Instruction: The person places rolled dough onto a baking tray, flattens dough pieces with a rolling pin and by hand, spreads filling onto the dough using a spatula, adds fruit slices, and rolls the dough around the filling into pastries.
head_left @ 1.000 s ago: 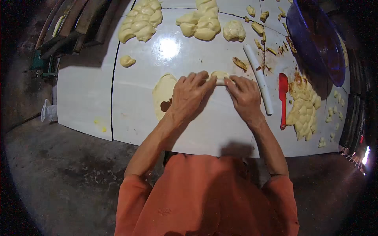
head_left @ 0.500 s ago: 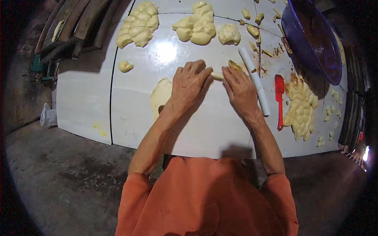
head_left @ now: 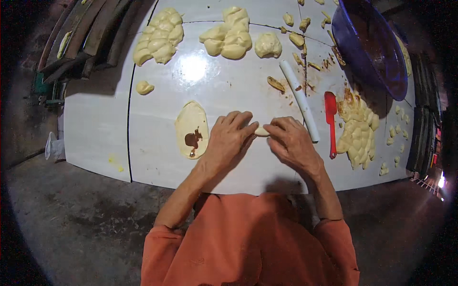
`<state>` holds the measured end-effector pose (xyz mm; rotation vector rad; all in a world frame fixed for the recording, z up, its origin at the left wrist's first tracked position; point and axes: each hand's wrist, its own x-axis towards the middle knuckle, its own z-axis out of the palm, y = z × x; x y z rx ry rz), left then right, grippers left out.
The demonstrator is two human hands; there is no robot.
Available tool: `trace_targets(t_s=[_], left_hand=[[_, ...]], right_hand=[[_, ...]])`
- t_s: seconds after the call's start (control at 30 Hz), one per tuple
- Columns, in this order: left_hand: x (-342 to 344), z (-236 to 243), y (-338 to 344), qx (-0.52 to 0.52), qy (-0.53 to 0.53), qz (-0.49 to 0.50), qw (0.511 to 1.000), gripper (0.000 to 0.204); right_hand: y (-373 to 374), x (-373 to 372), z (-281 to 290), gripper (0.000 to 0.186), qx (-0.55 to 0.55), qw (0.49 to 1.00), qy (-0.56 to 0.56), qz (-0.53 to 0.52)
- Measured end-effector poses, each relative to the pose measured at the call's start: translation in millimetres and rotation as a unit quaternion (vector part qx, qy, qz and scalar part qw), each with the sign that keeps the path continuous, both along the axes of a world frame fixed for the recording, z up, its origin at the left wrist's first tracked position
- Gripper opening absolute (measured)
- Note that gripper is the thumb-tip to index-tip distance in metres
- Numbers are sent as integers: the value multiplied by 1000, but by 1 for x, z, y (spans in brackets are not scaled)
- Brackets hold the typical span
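Observation:
A small pale dough roll (head_left: 261,130) lies on the white table, its middle showing between my two hands. My left hand (head_left: 232,136) has its fingers curled over the roll's left end. At the other end, my right hand (head_left: 295,143) is closed over it with fingers bent; both ends are hidden under the fingers. Beside my left hand lies a flat oval of dough (head_left: 190,119) with a dark brown filling smear (head_left: 192,139) on its lower half. A white rolling pin (head_left: 299,100) rests slanted beyond my right hand.
Dough clusters (head_left: 160,37) and a single dough lump (head_left: 268,45) sit at the back. To the right are a red spatula (head_left: 330,121), a heap of dough pieces (head_left: 359,133) and a tilted purple basin (head_left: 372,47). Brown-stained scraps (head_left: 275,84) lie about. Dark trays (head_left: 81,38) stand far left.
Both hands have come nearer my body with the dough roll between them. The flat dough's brown smear and a stained scrap, partly covered before, now show.

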<state>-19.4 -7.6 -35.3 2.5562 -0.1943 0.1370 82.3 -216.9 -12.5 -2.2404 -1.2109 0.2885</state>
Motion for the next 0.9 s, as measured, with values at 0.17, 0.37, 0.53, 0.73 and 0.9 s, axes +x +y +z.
trace_targets(t_s=[0.17, 0.37, 0.53, 0.73, 0.9], left_hand=[[-10, 12, -8, -19, -18, 57, 998, 46], [-44, 14, 11, 28, -41, 90, 995, 42], [-90, 18, 25, 24, -60, 183, 981, 29], [-142, 2, 48, 43, -83, 254, 963, 29], [-144, -7, 70, 8, -106, 198, 974, 24]], right_hand=[[10, 22, -4, 29, 38, 990, -17, -135], [54, 56, -20, 23, -119, 965, -147, -182], [45, 63, -34, 20, -13, 975, -127, -183], [53, 53, -13, 34, -2, 981, 79, -175], [65, 2, -9, 33, 60, 982, 118, -134]])
